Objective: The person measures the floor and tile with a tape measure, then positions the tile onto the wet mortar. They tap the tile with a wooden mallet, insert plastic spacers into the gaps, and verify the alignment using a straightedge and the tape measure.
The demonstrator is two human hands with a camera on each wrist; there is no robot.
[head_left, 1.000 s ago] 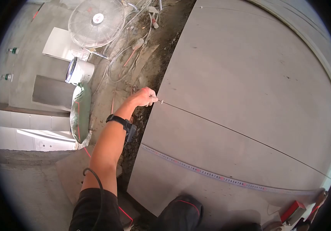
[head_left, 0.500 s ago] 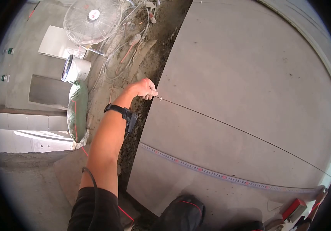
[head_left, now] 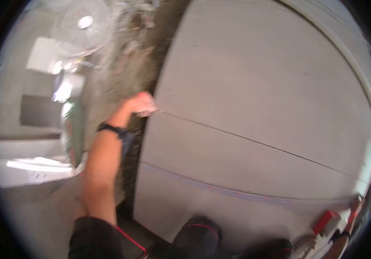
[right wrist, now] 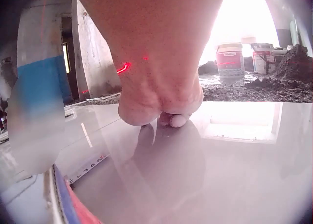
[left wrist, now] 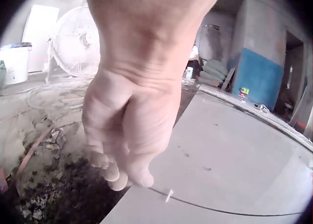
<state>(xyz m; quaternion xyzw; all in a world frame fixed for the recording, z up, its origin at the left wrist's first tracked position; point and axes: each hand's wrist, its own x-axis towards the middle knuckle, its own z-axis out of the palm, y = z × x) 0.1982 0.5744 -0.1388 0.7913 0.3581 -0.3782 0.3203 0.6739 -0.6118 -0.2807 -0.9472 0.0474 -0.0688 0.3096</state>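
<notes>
My left hand (head_left: 143, 103) is at the left edge of a large grey tile (head_left: 246, 64), fingertips bunched close to the thumb. They lie where a thin dark line (head_left: 237, 137), running across the tile, meets the edge. A small white tile spacer (left wrist: 169, 195) sticks up beside the thumb in the left wrist view. I cannot tell what lies between the fingers. Far to the right, my right hand (right wrist: 159, 104) is low over the glossy tile with curled fingers, their undersides hidden. Close by, a measuring tape blade (head_left: 237, 193) stretches across the tile.
A red and white block (head_left: 329, 222) sits by the right forearm. Dark rubble (left wrist: 63, 190) borders the tile's left edge. Beyond are a floor fan (head_left: 85, 30), a white bucket (head_left: 71, 86) and a green sack (head_left: 72, 129). My knee (head_left: 198, 235) is on the near side.
The head view has shifted, so everything in it slides left and blurs. The left hand keeps its place at the tile edge by the dark line; the tape still lies across the tile.
</notes>
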